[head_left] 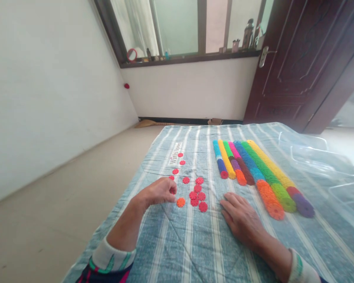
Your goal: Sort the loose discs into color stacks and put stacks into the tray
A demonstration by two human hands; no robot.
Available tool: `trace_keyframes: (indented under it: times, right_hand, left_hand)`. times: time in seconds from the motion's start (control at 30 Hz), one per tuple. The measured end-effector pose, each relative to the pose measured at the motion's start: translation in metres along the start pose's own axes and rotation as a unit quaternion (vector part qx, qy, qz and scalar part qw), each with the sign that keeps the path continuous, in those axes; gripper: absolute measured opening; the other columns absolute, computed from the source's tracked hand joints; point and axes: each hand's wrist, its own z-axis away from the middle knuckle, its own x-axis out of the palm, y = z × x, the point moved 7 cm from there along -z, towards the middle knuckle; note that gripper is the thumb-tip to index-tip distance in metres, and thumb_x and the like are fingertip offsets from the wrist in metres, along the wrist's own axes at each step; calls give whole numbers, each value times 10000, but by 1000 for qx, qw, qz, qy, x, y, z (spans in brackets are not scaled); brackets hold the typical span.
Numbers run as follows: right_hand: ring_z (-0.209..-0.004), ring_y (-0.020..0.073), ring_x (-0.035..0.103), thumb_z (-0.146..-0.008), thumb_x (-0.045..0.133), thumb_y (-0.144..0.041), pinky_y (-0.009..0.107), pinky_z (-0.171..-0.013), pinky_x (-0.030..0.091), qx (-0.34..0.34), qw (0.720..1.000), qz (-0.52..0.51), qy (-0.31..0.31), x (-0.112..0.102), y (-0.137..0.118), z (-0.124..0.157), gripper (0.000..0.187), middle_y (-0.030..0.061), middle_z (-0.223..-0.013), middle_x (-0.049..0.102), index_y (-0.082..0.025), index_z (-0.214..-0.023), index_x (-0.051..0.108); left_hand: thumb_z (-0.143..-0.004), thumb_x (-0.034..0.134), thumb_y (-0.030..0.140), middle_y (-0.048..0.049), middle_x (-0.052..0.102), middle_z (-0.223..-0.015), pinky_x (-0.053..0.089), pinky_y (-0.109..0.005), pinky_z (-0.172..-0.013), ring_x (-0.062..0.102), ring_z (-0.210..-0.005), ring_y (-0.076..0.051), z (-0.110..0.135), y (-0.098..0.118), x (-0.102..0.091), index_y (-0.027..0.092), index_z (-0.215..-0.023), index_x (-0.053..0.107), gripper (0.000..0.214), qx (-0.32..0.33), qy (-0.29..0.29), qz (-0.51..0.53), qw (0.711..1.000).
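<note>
Head view. I read a loose scatter of red and orange flower-shaped plastic discs (197,188) at centre frame, lying flat, with a thin trail of them running up and left toward a woven label (175,153). To the right lie long stacked rows of the same discs (261,177), side by side in several colours, their near ends pointing toward me.

My left hand (156,191) is at centre left, its fingers (166,188) bunched together and curled downward. A red disc (172,190) sits right at the fingertips, and an orange disc (181,202) lies just beside them. I cannot tell whether anything is pinched. My right hand (240,220) lies palm down on the cover, fingers apart and holding nothing, just beside the orange end of one stacked row. Striped cuffs (112,255) show at both wrists.

All of this rests on a blue-and-white striped quilted cover (177,243), with a clear plastic sheet (318,157) at its right edge. A beige floor (59,204) runs along the left. At the far wall, upper centre, is a window (177,27) with small objects along its sill. A dark wooden door (297,59) stands at upper right.
</note>
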Motion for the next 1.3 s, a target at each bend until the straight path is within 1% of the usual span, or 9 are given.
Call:
trace_keyframes:
  times: [0.1, 0.2, 0.47, 0.7, 0.83, 0.93, 1.07, 1.17, 1.3]
  right_hand:
    - [-1097, 258, 576, -927, 502, -134, 401, -939, 473, 0, 1000, 0, -4, -1, 0, 0, 165, 102, -1092, 643, -201, -982, 642]
    - [-1086, 247, 573, -929, 512, -136, 389, -940, 465, 0, 1000, 3, -8, -3, -1, -2, 151, 94, -1078, 639, -204, -980, 637]
    - [-999, 229, 533, -929, 550, -143, 361, -897, 435, 25, 999, -8, -41, -4, -2, -11, 93, 77, -1024, 614, -196, -896, 620]
    - [-967, 226, 514, -941, 558, -169, 348, -865, 418, 36, 998, 2, -58, -4, -2, -16, 79, 60, -973, 593, -192, -881, 604]
    - [-964, 222, 507, -948, 547, -182, 343, -855, 408, 35, 998, 2, -56, -2, -1, -17, 84, 57, -964, 586, -191, -885, 602]
    - [-972, 228, 501, -935, 570, -192, 351, -850, 404, 35, 998, 4, -54, -2, -1, -19, 56, 64, -981, 594, -188, -889, 602]
    - [-933, 229, 505, -919, 573, -167, 354, -798, 401, 34, 998, 9, -60, 0, -1, -20, 49, 61, -951, 600, -184, -889, 608]
    - [-910, 240, 510, -900, 582, -166, 365, -757, 399, 29, 998, 17, -54, 3, -1, -21, 39, 67, -935, 606, -179, -894, 619]
    - [-892, 256, 517, -901, 563, -188, 386, -742, 405, 16, 999, 36, -30, 5, 0, -21, 67, 80, -920, 613, -176, -891, 629]
  left_hand:
    - [-537, 641, 178, 40, 556, -563, 296, -250, -501, 480, -549, -135, -6, 12, 18, 209, -592, 625, 65, 11, -17, -37, 999]
    - [-529, 631, 146, 36, 561, -566, 266, -259, -491, 454, -521, -127, -10, 18, 26, 206, -558, 587, 79, 9, -13, -60, 998]
    - [-522, 600, 157, 50, 503, -547, 234, -274, -517, 433, -549, -138, -11, 20, 19, 213, -522, 440, 170, -17, -6, -109, 994]
    - [-628, 547, 241, 37, 502, -578, 311, -262, -558, 464, -590, -148, -12, 32, 14, 216, -551, 462, 117, 46, -23, -48, 998]
    - [-690, 519, 249, 33, 487, -585, 352, -263, -582, 478, -601, -152, -19, 60, 8, 219, -576, 479, 124, 97, 28, -11, 995]
    - [-724, 507, 241, 22, 543, -619, 388, -260, -609, 518, -627, -153, -33, 90, 12, 206, -619, 561, 123, 145, 54, -8, 988]
    - [-764, 501, 203, -2, 655, -703, 444, -249, -681, 595, -694, -157, -63, 134, 25, 187, -701, 667, 178, 204, 83, -6, 975]
    - [-777, 502, 131, -26, 714, -822, 454, -237, -745, 641, -782, -156, -86, 162, 38, 168, -754, 713, 215, 225, 109, -51, 967]
    - [-786, 528, 93, -27, 696, -760, 432, -236, -718, 630, -764, -153, -112, 189, 61, 158, -707, 717, 215, 232, 96, -111, 962]
